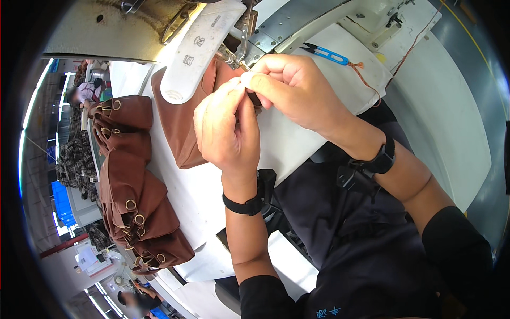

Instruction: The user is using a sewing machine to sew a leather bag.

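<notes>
Close under the sewing machine's needle area, my left hand [228, 127] and my right hand [297, 90] meet fingertip to fingertip. Both are closed in a pinch; whatever lies between the fingers is too small to make out. Just beyond them are the metal presser parts [229, 55] of the sewing machine [101, 29]. A long white cover plate [199, 53] slants down from the machine on the left of my hands. Partly beneath that plate and behind my left hand, a brown leather bag [178, 119] lies on the white table [289, 141].
Blue-handled thread snips [326, 53] lie to the right on white paper, beside brown thread [365, 80]. Several brown leather bags [133, 186] with gold-coloured rings are lined up on the left. Farther off are a blue bin [64, 204] and two people, one [139, 302] at lower left.
</notes>
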A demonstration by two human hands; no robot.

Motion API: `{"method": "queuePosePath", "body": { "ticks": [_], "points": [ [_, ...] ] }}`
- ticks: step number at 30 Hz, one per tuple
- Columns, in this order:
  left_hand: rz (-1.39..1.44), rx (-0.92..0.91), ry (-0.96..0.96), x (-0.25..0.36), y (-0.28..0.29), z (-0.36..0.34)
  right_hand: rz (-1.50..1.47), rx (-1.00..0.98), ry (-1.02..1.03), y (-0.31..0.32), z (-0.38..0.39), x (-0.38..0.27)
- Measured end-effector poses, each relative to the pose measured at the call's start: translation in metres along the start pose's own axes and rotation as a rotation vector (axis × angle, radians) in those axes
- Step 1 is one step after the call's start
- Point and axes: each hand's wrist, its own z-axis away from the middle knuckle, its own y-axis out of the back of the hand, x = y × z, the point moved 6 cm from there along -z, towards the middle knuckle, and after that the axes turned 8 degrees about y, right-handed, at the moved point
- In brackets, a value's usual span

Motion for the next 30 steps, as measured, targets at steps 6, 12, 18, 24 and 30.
{"method": "queuePosePath", "body": {
  "ticks": [6,12,18,24,30],
  "points": [
    [-0.037,-0.003,0.006,-0.007,-0.001,-0.007,0.125,0.02,-0.077,-0.001,0.0,-0.014],
    [-0.042,-0.004,0.005,-0.01,-0.003,-0.011,0.339,0.039,-0.049,0.002,-0.001,-0.015],
    [-0.096,-0.026,-0.006,-0.007,-0.004,-0.01,0.378,0.122,0.139,0.026,-0.012,-0.044],
    [-0.125,-0.014,0.0,-0.006,-0.005,-0.01,0.292,-0.131,-0.084,0.018,-0.04,-0.036],
    [-0.126,-0.016,-0.024,-0.008,-0.006,-0.008,0.243,-0.124,-0.003,0.017,-0.042,-0.03]
  ]
}}
